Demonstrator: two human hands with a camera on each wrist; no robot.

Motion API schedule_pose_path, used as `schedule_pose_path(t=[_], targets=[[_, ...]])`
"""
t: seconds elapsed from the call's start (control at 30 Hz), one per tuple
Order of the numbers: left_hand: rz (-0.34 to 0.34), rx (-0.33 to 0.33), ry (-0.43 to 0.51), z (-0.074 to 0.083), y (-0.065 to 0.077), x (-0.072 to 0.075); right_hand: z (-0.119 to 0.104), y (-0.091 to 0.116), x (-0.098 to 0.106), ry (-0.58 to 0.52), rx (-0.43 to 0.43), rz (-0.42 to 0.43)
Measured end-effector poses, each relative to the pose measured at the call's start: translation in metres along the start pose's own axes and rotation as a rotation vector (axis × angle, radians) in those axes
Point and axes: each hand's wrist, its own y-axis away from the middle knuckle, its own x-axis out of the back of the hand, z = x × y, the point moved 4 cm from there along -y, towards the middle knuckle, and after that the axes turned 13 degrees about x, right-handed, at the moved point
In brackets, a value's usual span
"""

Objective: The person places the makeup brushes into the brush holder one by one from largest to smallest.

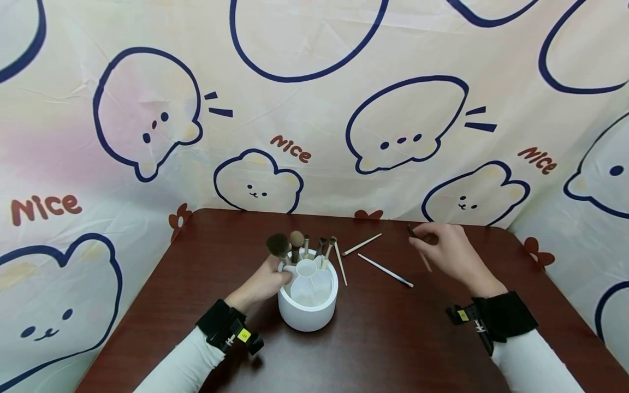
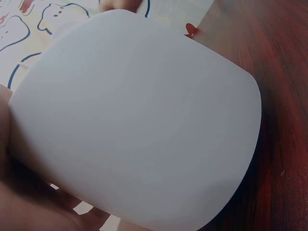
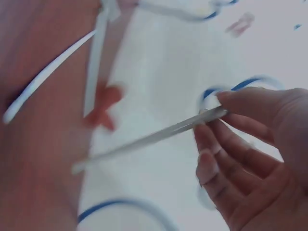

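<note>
My left hand [image 1: 262,284] grips the left rim of a round white brush holder [image 1: 307,319]. In the left wrist view the holder's smooth wall [image 2: 144,120] fills most of the picture, with the hand [image 2: 38,202] along its lower left side. Several makeup brushes stand in its compartments, among them a large fluffy brush [image 1: 278,245] and a round-headed brush [image 1: 297,240]. Off to the right, my right hand [image 1: 444,251] pinches a thin makeup brush [image 3: 154,137] between thumb and fingers, above the table. Its handle slants away from the fingertips.
Thin sticks, seemingly brushes, lie on the dark wooden table [image 1: 373,338] right of the holder: a white one [image 1: 385,270], a pale one [image 1: 362,244] and another close by the holder [image 1: 341,265]. A printed cloth [image 1: 324,120] hangs behind the table.
</note>
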Motion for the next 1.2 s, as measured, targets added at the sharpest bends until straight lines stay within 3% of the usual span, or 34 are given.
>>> schedule_pose_path(t=[0.1, 0.2, 0.33, 0.43, 0.6, 0.83, 1.2], targets=[[-0.003, -0.004, -0.009, 0.0, 0.0, 0.0, -0.035, -0.013, 0.01, -0.058, 0.052, 0.11], [-0.009, -0.005, -0.01, 0.0, -0.001, 0.0, -0.072, -0.023, 0.017, -0.216, 0.096, 0.157], [-0.01, -0.016, -0.013, -0.001, -0.001, 0.001, -0.113, -0.032, 0.02, -0.408, 0.113, 0.14], [-0.008, -0.016, -0.008, -0.002, -0.001, 0.001, -0.13, -0.036, 0.013, -0.51, 0.096, 0.096], [0.002, -0.008, 0.022, -0.004, -0.002, 0.0, -0.139, -0.04, -0.018, -0.649, 0.077, 0.018], [-0.008, -0.026, 0.001, -0.003, -0.002, -0.001, -0.136, -0.033, -0.061, -0.674, 0.085, -0.061], [0.015, -0.027, 0.013, -0.001, -0.002, 0.0, -0.126, -0.028, -0.083, -0.648, 0.032, -0.107]])
